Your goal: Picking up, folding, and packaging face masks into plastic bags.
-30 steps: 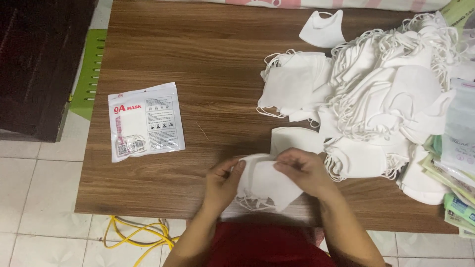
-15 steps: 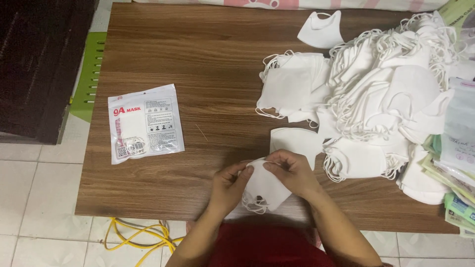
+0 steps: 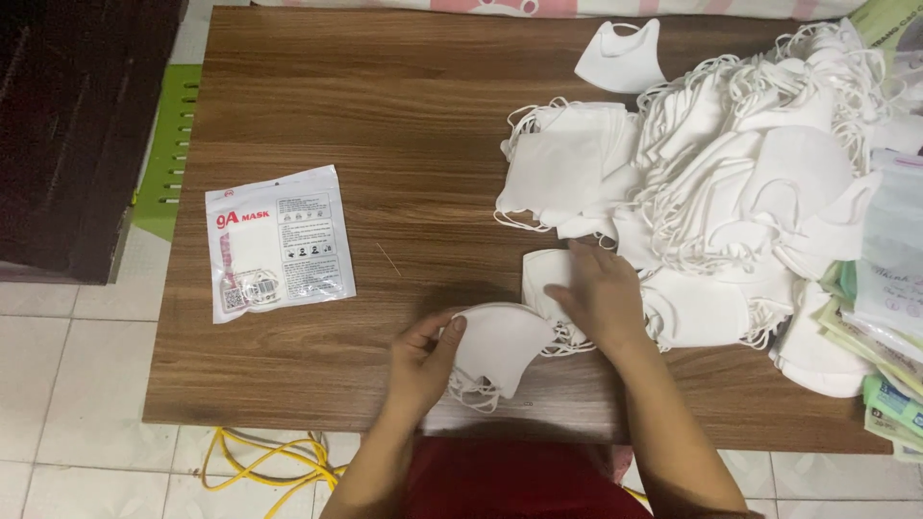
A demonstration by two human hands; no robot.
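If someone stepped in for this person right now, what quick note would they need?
Left hand: holds a folded white mask at the table's near edge.
Right hand: lies flat on another white mask beside it; nothing gripped.
Done: one sealed mask packet lies at the left.
Left: a big pile of loose masks at the right, and a single mask at the far edge.

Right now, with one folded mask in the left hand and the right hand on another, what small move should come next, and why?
Probably the right hand should lift the white mask under it off the wooden table and bring it toward the left hand. That hand grips a folded mask at the table's near edge, and the right palm lies flat on the loose one beside the heap of masks.
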